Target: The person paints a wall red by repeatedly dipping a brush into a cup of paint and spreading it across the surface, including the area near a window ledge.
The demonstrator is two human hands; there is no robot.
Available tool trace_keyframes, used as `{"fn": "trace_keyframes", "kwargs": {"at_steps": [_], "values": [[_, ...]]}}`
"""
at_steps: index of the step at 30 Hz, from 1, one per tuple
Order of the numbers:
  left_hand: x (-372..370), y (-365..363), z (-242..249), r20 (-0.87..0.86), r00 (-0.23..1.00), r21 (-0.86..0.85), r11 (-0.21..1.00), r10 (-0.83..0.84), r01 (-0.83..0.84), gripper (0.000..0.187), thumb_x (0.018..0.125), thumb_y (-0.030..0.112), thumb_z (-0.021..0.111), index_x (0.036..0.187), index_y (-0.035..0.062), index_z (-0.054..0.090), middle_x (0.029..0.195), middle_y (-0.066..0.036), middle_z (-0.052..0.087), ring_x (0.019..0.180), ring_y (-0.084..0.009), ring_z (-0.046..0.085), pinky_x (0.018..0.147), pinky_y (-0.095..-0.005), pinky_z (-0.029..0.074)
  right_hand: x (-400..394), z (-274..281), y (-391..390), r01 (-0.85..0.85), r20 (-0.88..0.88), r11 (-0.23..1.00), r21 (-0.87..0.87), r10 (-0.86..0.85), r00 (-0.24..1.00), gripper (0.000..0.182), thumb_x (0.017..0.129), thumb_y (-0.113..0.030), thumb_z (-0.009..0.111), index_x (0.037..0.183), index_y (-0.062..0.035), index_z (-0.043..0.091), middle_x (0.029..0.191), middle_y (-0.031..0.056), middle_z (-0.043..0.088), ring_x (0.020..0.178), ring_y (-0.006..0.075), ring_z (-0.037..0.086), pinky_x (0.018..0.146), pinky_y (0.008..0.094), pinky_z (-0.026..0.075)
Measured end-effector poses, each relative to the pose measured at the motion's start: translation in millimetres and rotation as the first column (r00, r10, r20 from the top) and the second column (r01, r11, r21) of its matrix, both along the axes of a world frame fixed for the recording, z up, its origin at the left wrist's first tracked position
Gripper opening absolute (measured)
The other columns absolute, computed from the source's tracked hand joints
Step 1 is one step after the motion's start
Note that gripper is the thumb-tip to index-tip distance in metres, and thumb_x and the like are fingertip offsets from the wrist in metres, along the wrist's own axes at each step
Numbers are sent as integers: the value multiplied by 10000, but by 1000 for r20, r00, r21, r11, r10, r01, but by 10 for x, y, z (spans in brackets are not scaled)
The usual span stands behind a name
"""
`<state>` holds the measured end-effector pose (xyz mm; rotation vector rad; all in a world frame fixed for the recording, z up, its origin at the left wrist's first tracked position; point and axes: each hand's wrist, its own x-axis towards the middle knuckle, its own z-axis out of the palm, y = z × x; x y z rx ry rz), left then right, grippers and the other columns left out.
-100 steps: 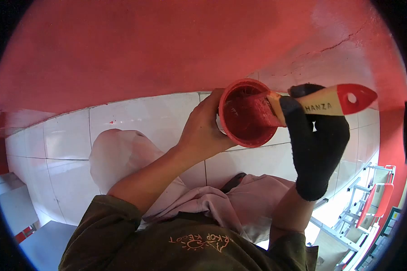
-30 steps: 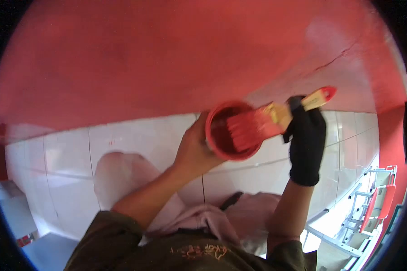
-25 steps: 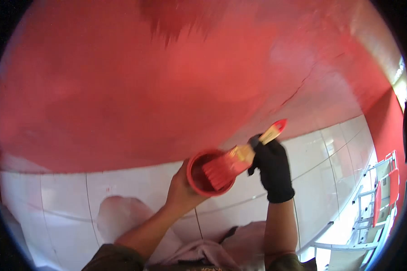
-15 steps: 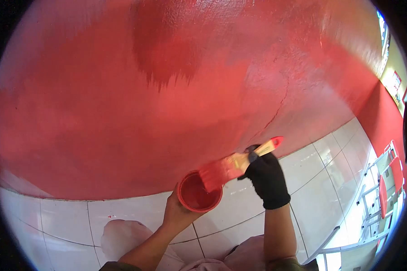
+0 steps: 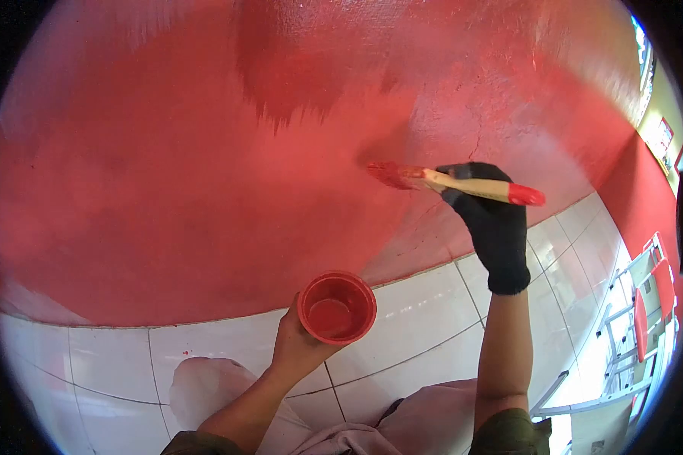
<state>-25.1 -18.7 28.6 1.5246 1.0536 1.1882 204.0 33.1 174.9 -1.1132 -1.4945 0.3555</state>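
My left hand (image 5: 297,343) is bare and wrapped round a small red paint cup (image 5: 366,327), its open top facing me with red paint at the bottom. In a black glove, my right hand (image 5: 495,216) grips a paintbrush (image 5: 470,185) by its pale wooden handle, which has a red end. The brush points left, and its red-coated bristles lie right at the wall (image 5: 205,197). Glossier, darker red paint covers a patch higher up, with streaky lower edges. To the right of the bristles the wall looks paler, and a thin crack runs down there.
White floor tiles (image 5: 410,303) meet the wall along its base, with small red drops on them at left. My bent knees (image 5: 212,387) are below the cup. At right stands a metal ladder (image 5: 622,341) with red parts, near a red side wall (image 5: 645,189).
My right hand has lifted the paintbrush out of the cup's mouth, up and to the right, to the wall. The cup stays nearly in place, tipped slightly more toward me.
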Motion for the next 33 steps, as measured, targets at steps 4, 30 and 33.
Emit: {"fn": "trace_keyframes", "kwargs": {"at_steps": [4,30,33], "values": [[23,-26,41,53,999,42,999,10,-13,699,614,163,855,1198,60,485,1149,-84,582,1061,-195,569,875,-325,485,53,112,258,-14,144,998,68,4,990,250,772,-36,710,998,-4,607,939,60,654,837,122,607,758,254,487],[16,-24,19,72,997,7,1000,14,-15,711,607,170,858,1203,58,487,1164,-86,578,1070,-196,565,885,-330,482,107,-329,398,-136,636,840,526,-282,718,252,772,-65,691,1015,-128,685,1100,146,597,1035,310,583,872,359,489],[-25,-18,-20,76,997,-18,1000,-5,7,742,584,166,873,1206,53,484,1178,-86,568,1079,-194,557,888,-335,484,99,-693,240,-257,749,895,364,-117,652,267,773,-101,706,1036,-125,668,1087,129,601,1032,315,584,864,372,494]]}}
